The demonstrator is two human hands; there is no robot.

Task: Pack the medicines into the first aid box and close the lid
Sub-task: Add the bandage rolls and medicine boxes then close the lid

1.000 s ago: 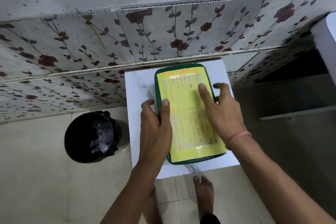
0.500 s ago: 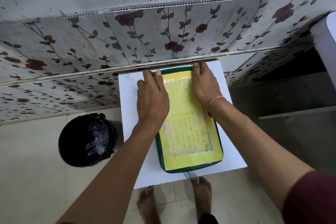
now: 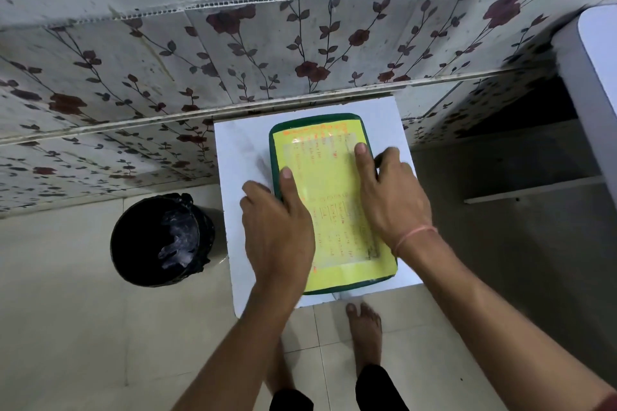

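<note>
- Off to the left on the floor, a black bin (image 3: 162, 240) stands clear of my work.
- Next, my left hand (image 3: 278, 230) clasps the first aid box (image 3: 330, 197) at its left edge, thumb on the lid, fingers down the side.
- Centred on the white table (image 3: 233, 150), the box lies shut between both hands.
- My right hand (image 3: 390, 200) clasps the right edge; uneven pressing could leave one side unlatched, or slide the box.

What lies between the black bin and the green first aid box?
In the head view, only bare white tabletop and the left hand lie between the black bin and the first aid box.
</note>
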